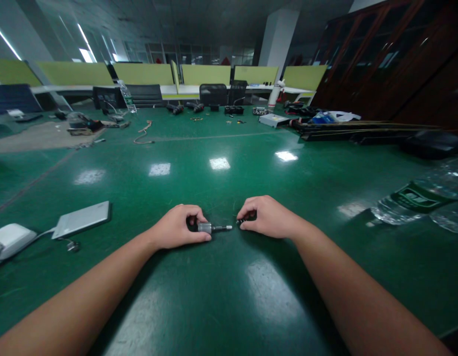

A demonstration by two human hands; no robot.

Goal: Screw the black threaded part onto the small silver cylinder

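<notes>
Head view: got a silver cylinder with a thin shaft (205, 227) pinched in the left hand (177, 228), running left to right and pointing almost straight at a small dark ribbed piece (241, 222), pinched in the right hand (268, 217). Not touching, just apart, mid-scene at the near worktop (217, 287).

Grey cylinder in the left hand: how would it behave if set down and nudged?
Likely to roll: the grey cylinder looks round and the green table is glossy. Probably stiff: its thin shaft sticks straight out, with no visible bend. Perhaps heavy for its size, given the metallic sheen, though the left hand hides part.
</notes>
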